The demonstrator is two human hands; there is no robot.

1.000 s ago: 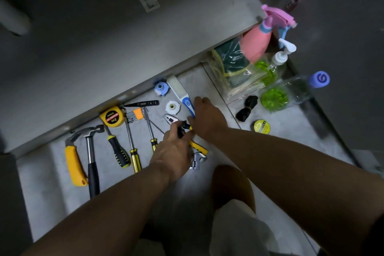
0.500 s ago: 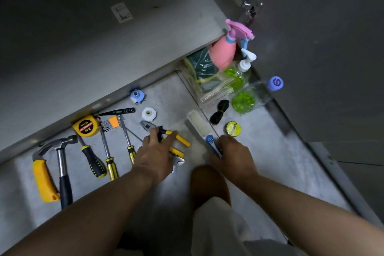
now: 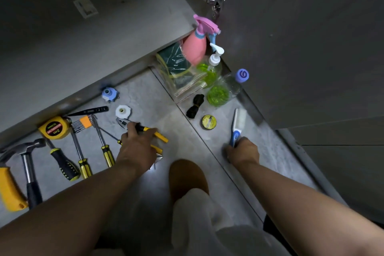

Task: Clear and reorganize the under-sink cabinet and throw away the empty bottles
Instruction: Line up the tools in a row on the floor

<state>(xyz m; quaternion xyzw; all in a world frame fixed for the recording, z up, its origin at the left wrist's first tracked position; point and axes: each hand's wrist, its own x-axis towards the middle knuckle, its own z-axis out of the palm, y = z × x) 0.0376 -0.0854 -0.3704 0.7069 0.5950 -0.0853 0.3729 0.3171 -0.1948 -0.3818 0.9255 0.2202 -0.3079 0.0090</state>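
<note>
Two hands, two tools: my right hand (image 3: 242, 151) now grips the blue handle of the white brush (image 3: 239, 119) out at three o'clock of the yellow tape roll (image 3: 209, 122). Half a second ago it held that brush on the roll's nine o'clock side, close to the pliers (image 3: 145, 130). My left hand (image 3: 137, 147) stays curled over those pliers, fingers wrapped round the yellow handles, the steel nose aimed at ten o'clock toward the white nut (image 3: 123, 111). The bristle end points to twelve o'clock, near the foot of the grey door (image 3: 291, 48). At eleven o'clock of the brush the bottles cluster: the pink spray bottle (image 3: 194, 48), the pump bottle (image 3: 212, 66) and, on its side, the purple-capped clear bottle (image 3: 226, 89). A black bundle (image 3: 195, 103) lies between them and the roll. At nine o'clock of my left hand lie screwdrivers (image 3: 105, 145), a tape measure (image 3: 54, 128) and a hammer (image 3: 27, 158). My knee (image 3: 187, 176) sits at six o'clock, between my arms.
</note>
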